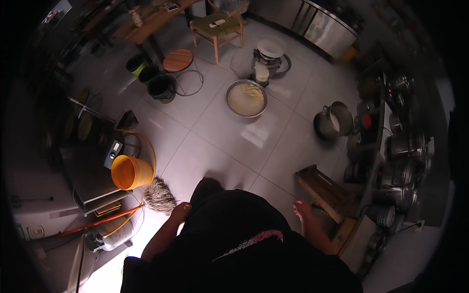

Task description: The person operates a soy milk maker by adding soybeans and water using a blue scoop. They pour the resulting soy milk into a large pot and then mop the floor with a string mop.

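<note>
My left hand (182, 211) hangs at my side near the grey string head of a mop (161, 197), with no object visible in it. On the other side my right hand (302, 209) hangs beside a brown wooden rack (324, 190), also with nothing visible in it. Most of the fingers of both hands are hidden or blurred. Ahead on the tiled floor stands a wide metal basin (246, 111) with pale liquid and yellowish crumbly matter inside. Just behind it is a grinder-like machine (262, 69) topped by a white bowl-shaped hopper (271, 45).
An orange-yellow bucket (137, 172), a yellow hose (153, 146) and a gas cylinder (119, 232) are at left. A tall metal pot (344, 119) stands at right before shelves of cookware. Farther off are black bins (161, 88), a round stool (178, 60) and a chair (216, 23).
</note>
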Demonstrator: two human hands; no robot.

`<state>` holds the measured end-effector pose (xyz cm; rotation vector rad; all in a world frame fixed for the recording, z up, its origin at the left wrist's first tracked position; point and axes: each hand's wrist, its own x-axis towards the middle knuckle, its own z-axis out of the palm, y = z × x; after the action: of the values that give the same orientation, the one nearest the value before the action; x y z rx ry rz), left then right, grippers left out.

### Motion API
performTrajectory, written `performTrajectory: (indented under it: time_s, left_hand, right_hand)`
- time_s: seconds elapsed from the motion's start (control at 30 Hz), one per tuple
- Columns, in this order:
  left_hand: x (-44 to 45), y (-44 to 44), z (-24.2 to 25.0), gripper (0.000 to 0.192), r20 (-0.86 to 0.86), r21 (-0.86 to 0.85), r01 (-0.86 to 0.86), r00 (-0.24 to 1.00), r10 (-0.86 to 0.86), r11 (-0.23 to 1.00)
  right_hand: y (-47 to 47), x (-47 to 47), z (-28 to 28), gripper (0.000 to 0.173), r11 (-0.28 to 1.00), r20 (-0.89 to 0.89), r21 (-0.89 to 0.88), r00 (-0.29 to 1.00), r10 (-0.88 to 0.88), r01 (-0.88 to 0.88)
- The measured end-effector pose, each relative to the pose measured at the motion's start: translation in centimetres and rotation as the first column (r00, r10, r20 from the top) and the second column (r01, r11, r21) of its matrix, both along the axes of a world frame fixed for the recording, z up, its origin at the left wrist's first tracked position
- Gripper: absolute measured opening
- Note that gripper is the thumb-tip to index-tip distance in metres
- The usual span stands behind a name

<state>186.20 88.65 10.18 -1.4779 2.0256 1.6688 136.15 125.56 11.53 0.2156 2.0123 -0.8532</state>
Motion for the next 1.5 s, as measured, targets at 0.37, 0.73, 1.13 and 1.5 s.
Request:
performTrajectory:
  time_s: [0.37,0.73,1.13,1.5]
  left_hand:
    - [-17.1,-19.6,-4.7,0.038,0.519,0.028,0.617,0.663,-0.539,0.786]
    - [-64.4,-30.5,1.5,0.038,-0.234,-0.197,0.036,0.969,-0.083,0.98]
    - [-66.3,-14.4,-8.9,0.03,0.302,0.205,0.557,0.746,-0.594,0.805]
    - [-102.0,-31.4,-1.4,0.022,0.228,0.221,0.561,0.766,-0.602,0.798]
  right_hand:
    - [-2.5,-6.7,5.4,0.021,0.941,-0.047,-0.019,0.94,-0.339,0.338]
    - [16.8,-13.1,-11.6,0.011,0.93,0.031,-0.017,0.93,-0.367,0.368]
    - [-0.6,-63.9,-2.3,0.015,0.998,-0.469,-0.033,0.881,-0.058,0.048]
    - [-11.3,-80.4,-0.3,0.03,0.988,-0.303,0.157,0.951,0.062,-0.014]
